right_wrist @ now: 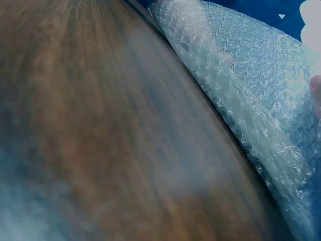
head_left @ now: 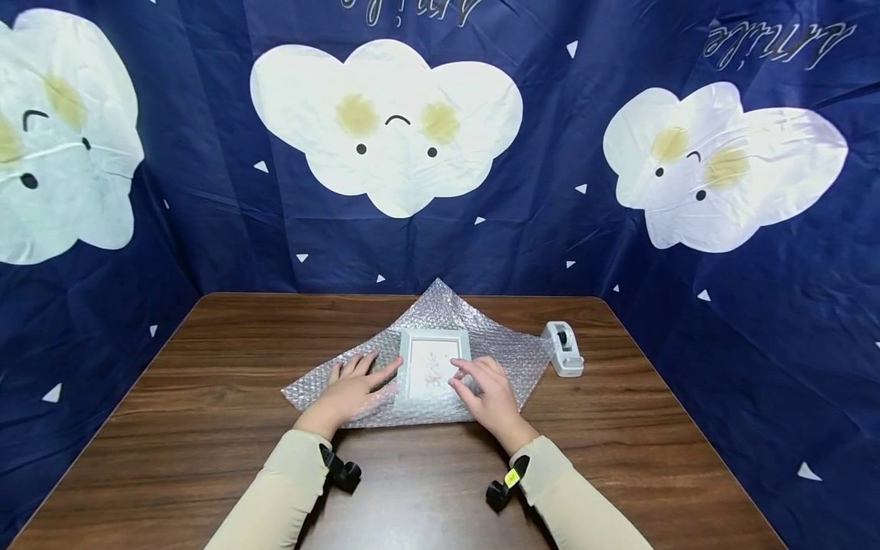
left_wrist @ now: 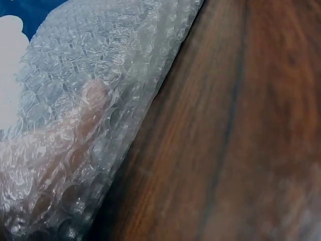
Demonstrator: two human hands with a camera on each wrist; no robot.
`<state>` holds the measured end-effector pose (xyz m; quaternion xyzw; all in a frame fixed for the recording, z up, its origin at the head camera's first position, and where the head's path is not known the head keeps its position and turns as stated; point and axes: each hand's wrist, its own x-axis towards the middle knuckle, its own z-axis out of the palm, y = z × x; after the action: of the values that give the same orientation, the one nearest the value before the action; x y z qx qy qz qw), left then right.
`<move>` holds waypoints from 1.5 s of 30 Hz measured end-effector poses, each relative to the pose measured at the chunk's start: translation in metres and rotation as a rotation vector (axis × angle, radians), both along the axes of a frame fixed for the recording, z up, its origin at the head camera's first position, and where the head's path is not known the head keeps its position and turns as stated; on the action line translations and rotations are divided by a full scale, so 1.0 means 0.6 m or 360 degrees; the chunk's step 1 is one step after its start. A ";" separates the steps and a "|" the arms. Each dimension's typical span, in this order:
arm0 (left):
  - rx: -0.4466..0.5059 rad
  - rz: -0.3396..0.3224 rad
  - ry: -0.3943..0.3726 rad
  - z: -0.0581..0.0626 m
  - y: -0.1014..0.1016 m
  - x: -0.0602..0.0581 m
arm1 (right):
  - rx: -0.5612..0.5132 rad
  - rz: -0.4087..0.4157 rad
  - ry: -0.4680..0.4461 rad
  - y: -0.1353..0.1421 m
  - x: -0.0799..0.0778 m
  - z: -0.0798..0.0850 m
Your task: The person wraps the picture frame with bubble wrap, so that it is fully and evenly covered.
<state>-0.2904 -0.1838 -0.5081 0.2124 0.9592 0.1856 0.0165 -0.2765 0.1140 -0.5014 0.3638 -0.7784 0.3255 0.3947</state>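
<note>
A picture frame with a pale blue-grey border lies on a sheet of bubble wrap on the table. The wrap's near edge is folded over the frame's lower part. My left hand rests at the frame's left side, fingers spread, one fingertip touching the border. Through the clear wrap, part of this hand shows in the left wrist view. Over the frame's right side is my right hand, its index finger and thumb bent with a gap between their tips. Only its fingertips show in the right wrist view.
A white tape dispenser stands at the right, beside the wrap's right corner. The brown wooden table extends around the wrap. A dark blue cloth with cloud prints hangs behind and at both sides.
</note>
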 end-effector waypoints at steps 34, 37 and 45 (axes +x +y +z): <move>0.0132 -0.0036 -0.0081 0.032 -0.007 -0.009 | 0.0416 -0.0330 -0.0429 -0.010 -0.012 0.002; 0.0185 -0.0021 -0.0138 0.033 -0.006 -0.011 | 0.0468 -0.0348 -0.0449 -0.013 -0.012 0.003; 0.0213 -0.0014 -0.0196 0.036 -0.005 -0.014 | 0.0547 -0.0347 -0.0523 -0.018 -0.012 0.010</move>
<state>-0.2990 -0.1871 -0.4863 0.2053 0.9409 0.2621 0.0621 -0.2835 0.1035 -0.4952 0.2817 -0.9105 0.1987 0.2282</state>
